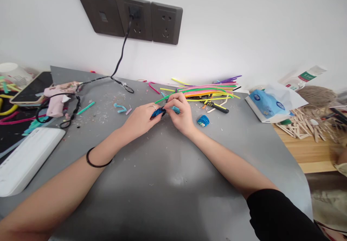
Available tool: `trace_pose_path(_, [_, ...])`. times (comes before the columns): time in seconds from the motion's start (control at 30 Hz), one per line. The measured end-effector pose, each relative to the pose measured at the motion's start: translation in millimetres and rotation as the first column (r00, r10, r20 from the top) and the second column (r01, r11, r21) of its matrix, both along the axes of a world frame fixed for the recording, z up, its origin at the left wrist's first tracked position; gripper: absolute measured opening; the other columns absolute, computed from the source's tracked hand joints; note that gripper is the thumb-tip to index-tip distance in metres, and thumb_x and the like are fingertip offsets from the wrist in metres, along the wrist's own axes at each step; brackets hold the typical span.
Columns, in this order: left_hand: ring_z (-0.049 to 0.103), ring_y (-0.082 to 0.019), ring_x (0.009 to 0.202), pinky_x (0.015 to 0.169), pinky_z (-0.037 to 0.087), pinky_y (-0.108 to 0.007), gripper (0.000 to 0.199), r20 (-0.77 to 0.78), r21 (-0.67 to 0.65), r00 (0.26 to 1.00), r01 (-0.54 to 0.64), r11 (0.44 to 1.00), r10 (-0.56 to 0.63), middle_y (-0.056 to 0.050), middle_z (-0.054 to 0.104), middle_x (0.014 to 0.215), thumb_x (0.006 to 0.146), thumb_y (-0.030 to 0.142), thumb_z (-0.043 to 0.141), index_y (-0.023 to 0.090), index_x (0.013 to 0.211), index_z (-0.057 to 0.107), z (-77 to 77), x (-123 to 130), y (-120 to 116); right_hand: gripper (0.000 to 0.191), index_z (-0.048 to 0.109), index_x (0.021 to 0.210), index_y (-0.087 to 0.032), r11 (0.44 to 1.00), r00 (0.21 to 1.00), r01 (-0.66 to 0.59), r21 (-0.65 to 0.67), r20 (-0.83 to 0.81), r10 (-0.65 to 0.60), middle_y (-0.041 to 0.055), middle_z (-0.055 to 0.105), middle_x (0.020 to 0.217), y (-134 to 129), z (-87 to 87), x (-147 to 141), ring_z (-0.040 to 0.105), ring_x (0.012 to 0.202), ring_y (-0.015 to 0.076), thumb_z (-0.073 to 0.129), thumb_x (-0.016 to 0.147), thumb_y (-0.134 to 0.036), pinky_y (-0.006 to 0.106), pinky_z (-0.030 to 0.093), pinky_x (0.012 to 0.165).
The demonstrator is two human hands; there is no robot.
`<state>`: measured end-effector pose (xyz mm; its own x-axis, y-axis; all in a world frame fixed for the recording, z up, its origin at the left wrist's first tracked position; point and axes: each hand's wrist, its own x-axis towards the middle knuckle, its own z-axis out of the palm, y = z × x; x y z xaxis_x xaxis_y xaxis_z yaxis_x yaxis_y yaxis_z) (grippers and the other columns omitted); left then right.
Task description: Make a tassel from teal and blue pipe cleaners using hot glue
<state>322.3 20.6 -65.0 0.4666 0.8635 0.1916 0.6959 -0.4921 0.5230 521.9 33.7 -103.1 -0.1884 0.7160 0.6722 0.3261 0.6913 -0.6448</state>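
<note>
My left hand (pixel 141 121) is closed around a small blue wound piece (pixel 156 112), held above the middle of the grey mat. At the right end of that piece, the fingertips of my right hand (pixel 181 114) are pinched together; whatever sits between them is hidden. A light blue bit (pixel 176 109) shows by the right hand's fingers, and I cannot tell whether it is held or lies behind. Right of my right hand, a similar blue wound piece (pixel 203 121) lies on the mat. Just behind both hands is a bundle of coloured pipe cleaners (pixel 208 89).
A pink glue gun (pixel 55 103) lies left, its black cord (pixel 123 51) running to the wall socket. A white box (pixel 29 157) stands nearer. A yellow-black tool handle (pixel 217 106) touches the pipe cleaners. Rightward are a tissue pack (pixel 267 101), wooden sticks (pixel 300 125) and twine (pixel 316 97).
</note>
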Motion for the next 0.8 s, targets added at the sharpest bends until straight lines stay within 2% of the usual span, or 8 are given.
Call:
trace_pose_path(0.13, [0.062,-0.023,0.07,0.068,0.04,-0.033,0.021,0.037,-0.055,0.999,-0.036,0.998,0.038,-0.005,0.067,0.076,0.096,0.036,0.052,0.024,0.079,0.055,4.6,1.4,-1.2,0.023,0.071,0.089,-0.028,0.997,0.997,-0.023,0.077,0.081,0.017,0.0092,0.062,0.108,-2.5,-0.1,1.6,0.062,0.106,0.0263,0.056,0.106,-0.023,0.049,0.056,0.096])
trace_pose_path(0.23, [0.062,-0.023,0.07,0.068,0.041,-0.033,0.023,0.043,-0.082,0.997,-0.067,0.994,0.071,-0.004,0.067,0.074,0.095,0.036,0.054,0.024,0.077,0.056,6.3,-0.9,1.3,0.021,0.071,0.092,-0.029,0.992,0.989,-0.077,0.101,0.132,0.064,0.0096,0.063,0.109,-3.6,0.7,2.3,0.061,0.109,0.0284,0.057,0.107,-0.025,0.053,0.054,0.1])
trace_pose_path(0.33, [0.069,-0.027,0.086,0.077,0.048,-0.035,0.018,0.076,-0.048,0.994,-0.07,0.996,0.073,-0.008,0.077,0.092,0.095,0.033,0.055,0.022,0.091,0.068,5.0,-4.0,4.6,0.015,0.07,0.101,-0.029,0.993,0.987,-0.073,0.097,0.152,0.058,0.0106,0.065,0.112,-4.2,2.9,1.5,0.062,0.109,0.0284,0.058,0.109,-0.027,0.053,0.055,0.1])
trace_pose_path(0.43, [0.071,-0.027,0.093,0.082,0.051,-0.035,0.027,0.104,0.005,0.991,-0.08,0.997,0.079,-0.011,0.079,0.105,0.095,0.032,0.054,0.019,0.108,0.074,2.9,-5.9,6.3,0.011,0.068,0.113,-0.029,0.993,0.991,-0.031,0.111,0.134,0.016,0.0118,0.066,0.115,-4.2,5.4,0.1,0.064,0.112,0.0283,0.058,0.109,-0.03,0.051,0.057,0.1])
trace_pose_path(0.57, [0.067,-0.023,0.081,0.079,0.051,-0.034,0.032,0.107,0.035,0.989,-0.106,0.994,0.101,-0.009,0.077,0.102,0.094,0.03,0.055,0.017,0.114,0.077,2.3,-6.8,6.0,0.009,0.067,0.115,-0.028,0.993,0.994,-0.039,0.108,0.11,0.027,0.0114,0.066,0.117,-3.3,6.1,-0.7,0.065,0.113,0.0278,0.061,0.108,-0.031,0.05,0.058,0.101])
trace_pose_path(0.7, [0.066,-0.023,0.082,0.079,0.051,-0.033,0.033,0.113,0.038,0.989,-0.104,0.994,0.099,-0.009,0.075,0.099,0.095,0.03,0.056,0.017,0.116,0.079,1.2,-7.2,6.3,0.009,0.067,0.113,-0.029,0.996,0.993,-0.033,0.088,0.117,0.022,0.0115,0.067,0.118,-3.4,5.5,-0.1,0.065,0.114,0.0288,0.062,0.106,-0.031,0.052,0.057,0.103])
trace_pose_path(0.8, [0.067,-0.024,0.084,0.079,0.051,-0.034,0.037,0.114,0.042,0.988,-0.107,0.993,0.102,-0.009,0.075,0.099,0.096,0.03,0.056,0.017,0.122,0.079,-1.2,-7.6,8.6,0.012,0.066,0.116,-0.028,0.991,0.994,-0.004,0.133,0.11,-0.01,0.0118,0.067,0.118,-5.0,6.8,0.3,0.065,0.114,0.0294,0.06,0.106,-0.029,0.053,0.056,0.102])
